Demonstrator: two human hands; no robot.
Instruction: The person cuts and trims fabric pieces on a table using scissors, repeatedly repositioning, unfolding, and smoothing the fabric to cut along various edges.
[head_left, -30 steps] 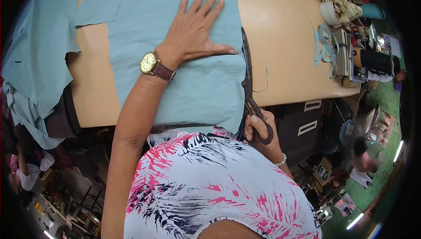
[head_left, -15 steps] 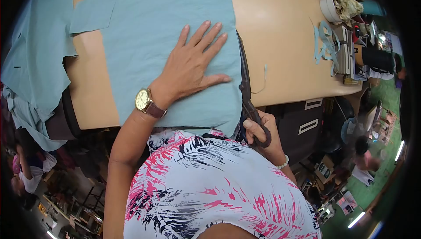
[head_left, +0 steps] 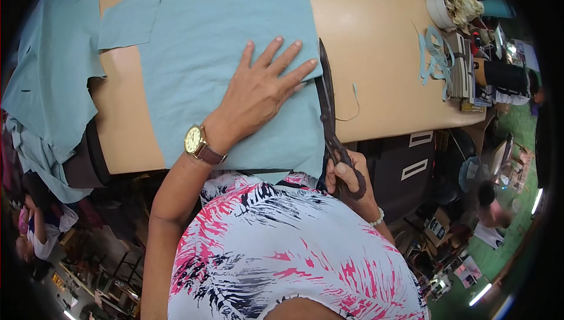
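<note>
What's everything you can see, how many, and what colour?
Table: 1, tan, top
Flat cloth: at least 1, blue, on table
Draped cloth: at least 1, blue, left
Scissors: 1 pair, dark, along flat cloth's right edge
Thin strip: 1, bluish, right of scissors
Tangled strips: several, blue, far right
Tub: 1, white, upper right
Floor: 1, green, far right
Other people: at least 2, far sides
Edge clutter: uncountable, mixed colours, both sides
Patterned top: 1, white-pink-black, bottom
Watch: 1, gold-brown, left of centre
Bracelet: 1, pale, below scissors
Left hand: 1, on cloth
Right hand: 1, holding scissors
</note>
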